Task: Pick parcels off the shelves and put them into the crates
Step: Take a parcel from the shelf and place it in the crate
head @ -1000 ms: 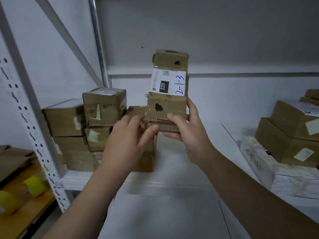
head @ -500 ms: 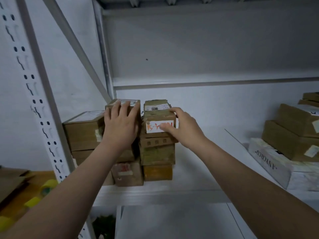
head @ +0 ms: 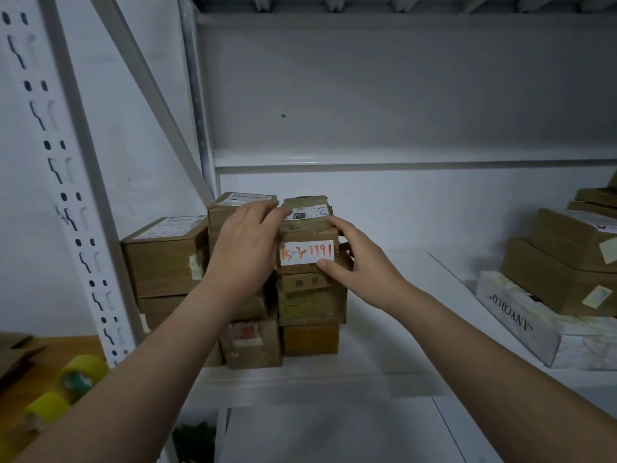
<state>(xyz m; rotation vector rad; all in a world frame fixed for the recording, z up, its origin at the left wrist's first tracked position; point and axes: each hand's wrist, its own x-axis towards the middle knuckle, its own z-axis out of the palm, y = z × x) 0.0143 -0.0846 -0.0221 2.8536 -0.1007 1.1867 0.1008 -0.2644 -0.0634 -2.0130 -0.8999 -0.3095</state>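
1. Two bare hands reach onto a white metal shelf [head: 384, 315] in a dim storage bay, with a grey back wall [head: 400, 95] behind it and the ribbed underside of a higher shelf overhead
2. A white perforated upright [head: 63, 195] and a slanted brace [head: 147, 95] frame the left side; beyond the upright, yellow tape rolls [head: 66, 389] lie on a wooden surface
3. A stack of brown cardboard parcels [head: 310, 309] stands at the left end of the shelf, with a second pile [head: 163, 259] just beside it against the upright
4. At the far right a separate heap of brown boxes [head: 564, 262] rests on a flat white box [head: 534, 332] printed with lettering, well apart from the hands
5. The left hand [head: 243, 248] lies flat with its fingers [head: 263, 208] spread and extended, covering the front of the taller parcel behind it and reaching to the edge of the top parcel [head: 307, 212]
6. The right hand [head: 360, 259] is partly open, its fingers curved round the right side of the parcel with the white label [head: 307, 252] written in orange, the thumb pressed at the label's lower right corner
7. That labelled parcel sits second from the top of the stack, directly under the top parcel, between the two hands
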